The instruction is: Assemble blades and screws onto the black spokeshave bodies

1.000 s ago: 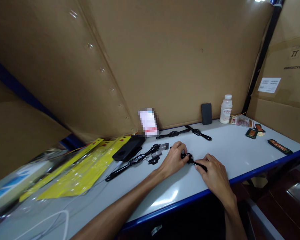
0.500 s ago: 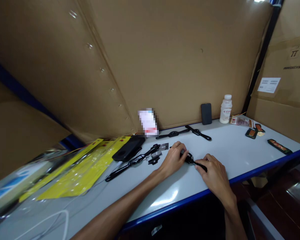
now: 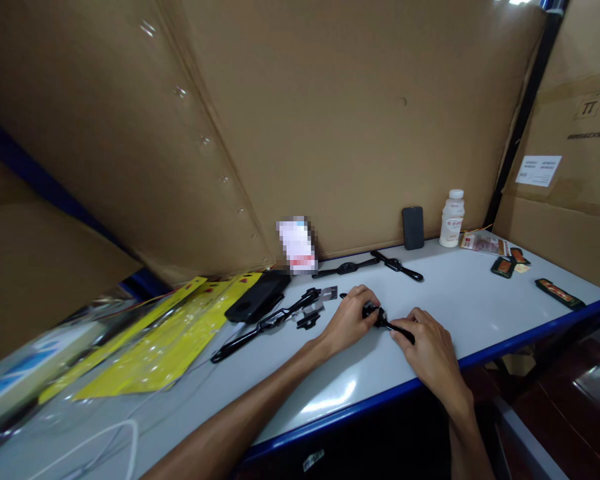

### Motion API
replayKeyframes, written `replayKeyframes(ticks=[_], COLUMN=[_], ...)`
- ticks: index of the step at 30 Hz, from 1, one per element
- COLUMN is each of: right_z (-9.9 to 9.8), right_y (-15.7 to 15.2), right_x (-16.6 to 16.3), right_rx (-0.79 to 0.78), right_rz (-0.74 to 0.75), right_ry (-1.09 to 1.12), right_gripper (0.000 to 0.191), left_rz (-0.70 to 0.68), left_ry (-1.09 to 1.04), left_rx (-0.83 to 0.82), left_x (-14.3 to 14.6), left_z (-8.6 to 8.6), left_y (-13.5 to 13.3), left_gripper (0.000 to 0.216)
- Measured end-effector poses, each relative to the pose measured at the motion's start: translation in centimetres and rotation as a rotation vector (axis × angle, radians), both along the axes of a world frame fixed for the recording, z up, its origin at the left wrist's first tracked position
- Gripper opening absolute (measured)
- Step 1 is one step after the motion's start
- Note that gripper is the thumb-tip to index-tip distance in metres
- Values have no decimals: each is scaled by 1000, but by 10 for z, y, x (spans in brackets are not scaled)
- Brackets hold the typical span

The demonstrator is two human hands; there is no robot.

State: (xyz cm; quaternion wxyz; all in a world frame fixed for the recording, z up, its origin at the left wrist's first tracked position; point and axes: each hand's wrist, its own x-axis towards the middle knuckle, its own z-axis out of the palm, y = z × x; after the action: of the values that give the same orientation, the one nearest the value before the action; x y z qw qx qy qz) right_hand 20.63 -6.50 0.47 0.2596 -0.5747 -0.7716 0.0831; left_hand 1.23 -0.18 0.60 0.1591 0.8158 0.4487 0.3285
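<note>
Read clock positions from the held tool (image 3: 381, 320), with 12 straight ahead. Located over the near part of the table (image 3: 480, 327), in both hands; resting or slightly raised, cannot tell. At 4 o'clock, right hand (image 3: 427, 341): thumb and fingers curled in a pinch on the near handle. At 10 o'clock, left hand (image 3: 354, 310): fingertips closed around the middle body, with the other end poking out beyond. Any small part beneath the left fingertips: hidden, cannot tell.

Judge the tool as stiff, of modest weight and hard to break; expect some slip from the glossy black finish. Take hold by the two handles; steady the middle from its sides, and treat any edge there as possibly sharp.

At 9 o'clock, just past the left hand: clip (image 3: 308, 321). At 10, close to the clip: thin grey plates (image 3: 329, 293). Further out, at 9: second tool (image 3: 270, 323), laid slantwise, then case (image 3: 255, 300) and yellow packs (image 3: 153, 363).

At 3, near the table end: long pack (image 3: 560, 294). At 11 and 12, toward the rear: third tool (image 3: 347, 268) and fourth tool (image 3: 395, 265), lying flat. Beyond, between 12 and 1: phone (image 3: 413, 228), propped upright. At 1: bottle (image 3: 452, 220), upright. Farthest: cardboard (image 3: 340, 133).
</note>
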Motion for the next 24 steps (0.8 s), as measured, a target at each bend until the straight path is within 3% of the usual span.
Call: replayKeyframes(ticks=[5,18,24], right_z=[-1,2,-1], right_y=[0,-1,0], right_x=[0,-1,2], right_rx=[4,-19,-10], right_rz=[10,11,-1], right_ry=[16,8,45], right_gripper=[24,22,22], left_rz=[-79,-119,-133], left_ry=[-47,-85,62], left_rx=[-21,-58,-51], left_x=[-2,-4,-20], left_z=[2,0,10], left_y=[3,7,12], left_gripper=[23,25,28])
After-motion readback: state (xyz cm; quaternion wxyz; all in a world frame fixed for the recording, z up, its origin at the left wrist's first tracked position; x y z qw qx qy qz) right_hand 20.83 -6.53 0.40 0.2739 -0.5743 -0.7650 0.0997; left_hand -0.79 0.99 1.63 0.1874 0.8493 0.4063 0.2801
